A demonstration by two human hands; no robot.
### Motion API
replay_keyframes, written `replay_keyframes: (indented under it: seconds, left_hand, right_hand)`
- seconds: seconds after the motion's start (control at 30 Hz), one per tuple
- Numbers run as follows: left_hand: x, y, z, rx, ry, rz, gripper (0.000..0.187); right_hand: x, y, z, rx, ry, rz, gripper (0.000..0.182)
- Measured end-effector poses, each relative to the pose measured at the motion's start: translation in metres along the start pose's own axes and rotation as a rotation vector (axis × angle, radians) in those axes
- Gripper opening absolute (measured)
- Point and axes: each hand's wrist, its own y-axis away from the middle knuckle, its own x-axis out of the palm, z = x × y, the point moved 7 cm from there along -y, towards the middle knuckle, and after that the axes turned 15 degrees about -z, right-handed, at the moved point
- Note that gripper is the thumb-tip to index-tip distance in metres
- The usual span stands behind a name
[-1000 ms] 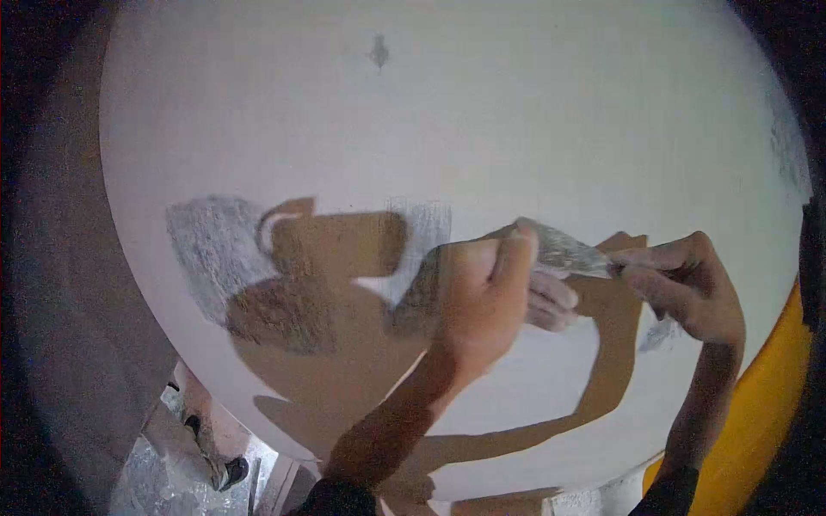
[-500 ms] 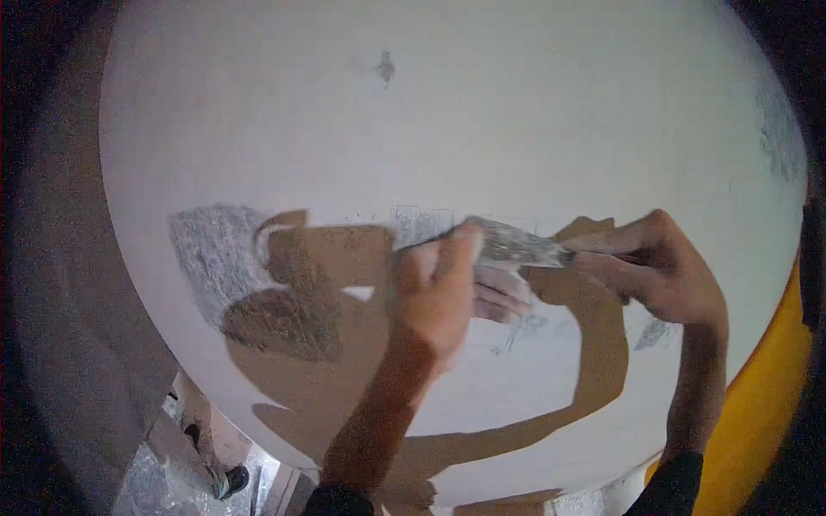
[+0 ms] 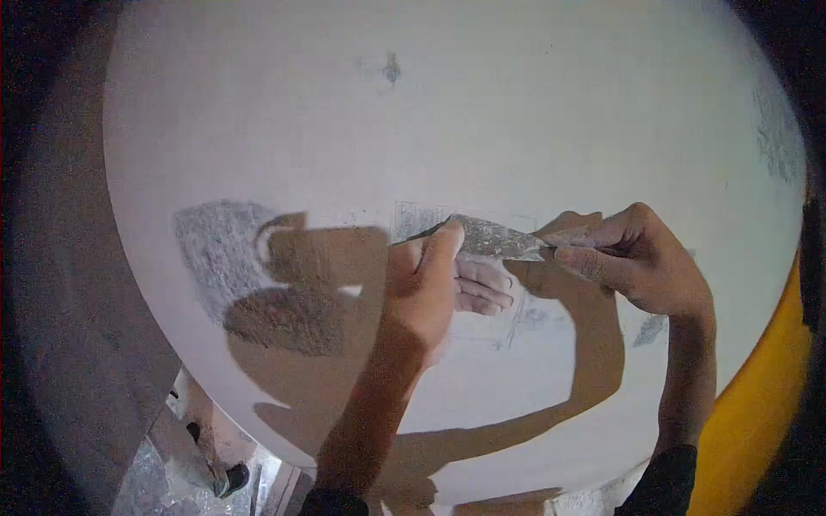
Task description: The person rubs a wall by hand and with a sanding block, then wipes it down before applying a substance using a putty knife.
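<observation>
A putty knife with a grey, smeared blade lies between my two hands, in front of a large pale rounded surface. My right hand is closed round its narrow end, thumb and fingers pinching it. At the blade's broad end, my left hand has its thumb pressed on the metal, with the other fingers stretched out below. A dark edge runs on left past that thumb, partly hidden by the hand. Just behind the blade is a grey rubbed patch with a thin rectangular outline.
A larger grey patch marks the surface at left, and a small dark spot sits higher up. Something yellow borders the lower right. At lower left, a person's shoe shows on the floor. My arms cast shadows.
Both hands and the putty knife have shifted slightly left in view. The left thumb still presses the blade, and more of the rectangular outline now shows.
</observation>
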Motion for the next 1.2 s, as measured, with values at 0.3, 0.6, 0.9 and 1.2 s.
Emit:
replay_keyframes:
  seconds: [0.3,0.6,0.9,1.2]
  left_hand:
    - [0.059,0.009,0.026,-0.006,0.097,0.247,0.035]
    - [0.002,-0.004,-0.002,-0.011,-0.042,0.016,0.034]
    - [0.055,0.008,0.030,-0.047,0.090,0.234,0.034]
    - [0.001,-0.008,0.005,0.017,0.003,0.048,0.034]
  right_hand:
    - [-0.056,0.033,-0.020,0.257,0.202,-0.114,0.020]
    - [-0.004,0.002,-0.005,0.084,0.075,-0.016,0.017]
    - [-0.053,0.033,-0.012,0.247,0.236,-0.139,0.019]
    - [0.004,0.001,-0.002,0.106,0.083,-0.006,0.023]
